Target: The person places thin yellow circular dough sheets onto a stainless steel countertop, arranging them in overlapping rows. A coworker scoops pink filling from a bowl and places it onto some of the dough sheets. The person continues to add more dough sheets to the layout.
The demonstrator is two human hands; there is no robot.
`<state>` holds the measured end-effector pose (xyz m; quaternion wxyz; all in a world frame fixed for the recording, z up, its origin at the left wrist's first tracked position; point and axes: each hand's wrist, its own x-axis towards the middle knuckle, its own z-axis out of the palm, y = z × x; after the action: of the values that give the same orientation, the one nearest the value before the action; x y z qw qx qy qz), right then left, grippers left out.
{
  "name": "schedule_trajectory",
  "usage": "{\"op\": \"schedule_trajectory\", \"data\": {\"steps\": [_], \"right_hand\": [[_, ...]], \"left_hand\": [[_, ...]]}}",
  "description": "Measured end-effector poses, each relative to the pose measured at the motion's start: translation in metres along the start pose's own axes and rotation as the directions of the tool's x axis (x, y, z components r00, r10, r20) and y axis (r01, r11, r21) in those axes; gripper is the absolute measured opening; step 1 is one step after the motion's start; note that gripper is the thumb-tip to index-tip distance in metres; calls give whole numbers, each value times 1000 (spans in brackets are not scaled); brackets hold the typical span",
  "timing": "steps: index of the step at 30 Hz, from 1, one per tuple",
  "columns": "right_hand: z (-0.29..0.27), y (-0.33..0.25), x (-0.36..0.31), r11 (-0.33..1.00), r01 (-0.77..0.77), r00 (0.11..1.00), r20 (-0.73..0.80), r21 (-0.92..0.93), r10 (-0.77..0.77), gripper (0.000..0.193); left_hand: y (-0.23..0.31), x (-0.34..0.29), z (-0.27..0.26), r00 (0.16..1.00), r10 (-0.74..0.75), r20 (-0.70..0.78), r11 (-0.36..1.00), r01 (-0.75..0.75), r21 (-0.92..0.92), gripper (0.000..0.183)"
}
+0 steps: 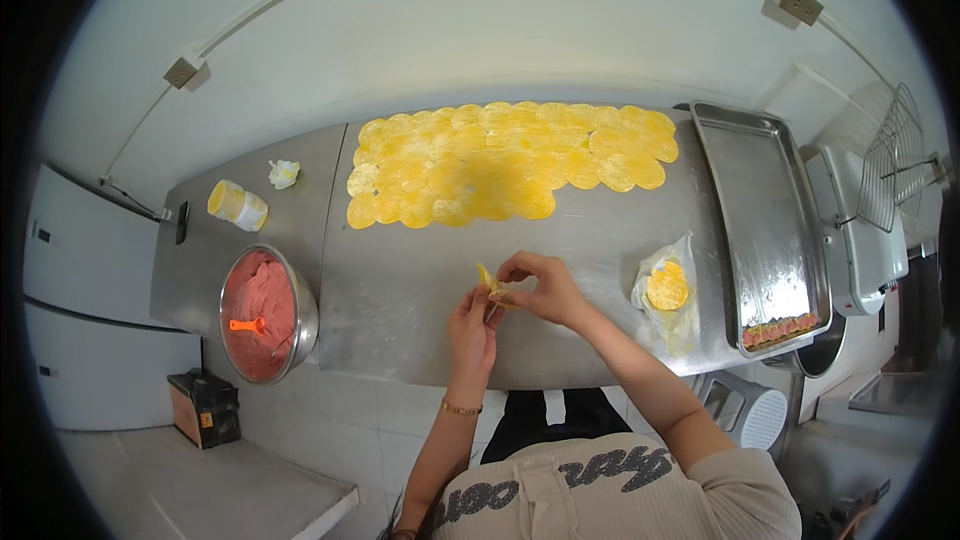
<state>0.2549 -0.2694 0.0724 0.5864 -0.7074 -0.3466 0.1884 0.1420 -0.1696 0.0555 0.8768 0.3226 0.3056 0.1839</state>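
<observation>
Yellow wrapper [487, 278] is pinched in both hands [551, 290] over the steel table [395, 285] beside a white wall [460, 25].

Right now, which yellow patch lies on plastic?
The small round patch at right, near the metal tray, on a crumpled plastic bag; the big overlapping spread shows no plastic beneath.

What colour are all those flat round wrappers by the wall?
The round wrappers are yellow with whitish patches; the head view shows it.

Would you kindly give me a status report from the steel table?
Left hand holding yellow wrapper. Right hand touching it. Metal bowl off left, not in the way.
</observation>
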Motion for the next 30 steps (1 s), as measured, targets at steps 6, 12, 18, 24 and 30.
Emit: {"op": "schedule_trajectory", "data": {"steps": [6, 12, 18, 24, 30], "right_hand": [[-10, -8, -10, 976, -163, 982, -69, 147, 175, 12], [-14, -3, -19, 989, -97, 988, -113, 114, 110, 10], [-23, 23, -13, 802, -280, 923, -81, 528, 376, 17], [-79, 59, 35, 385, -170, 805, -98, 907, 586, 26], [-106, 112, 59, 883, -467, 691, -603, 48, 398, 31]], "left_hand": [[-11, 3, 15, 999, 5, 37, 1000, -6, 27, 13], [-13, 2, 21, 1000, 10, 24, 995, -12, 101, 14], [-14, 2, 22, 999, 34, 26, 990, -37, 135, 16], [-4, -6, 8, 999, 42, 24, 994, -44, 96, 17], [-1, -9, 2, 1000, 25, 13, 993, -27, 113, 16]]}}
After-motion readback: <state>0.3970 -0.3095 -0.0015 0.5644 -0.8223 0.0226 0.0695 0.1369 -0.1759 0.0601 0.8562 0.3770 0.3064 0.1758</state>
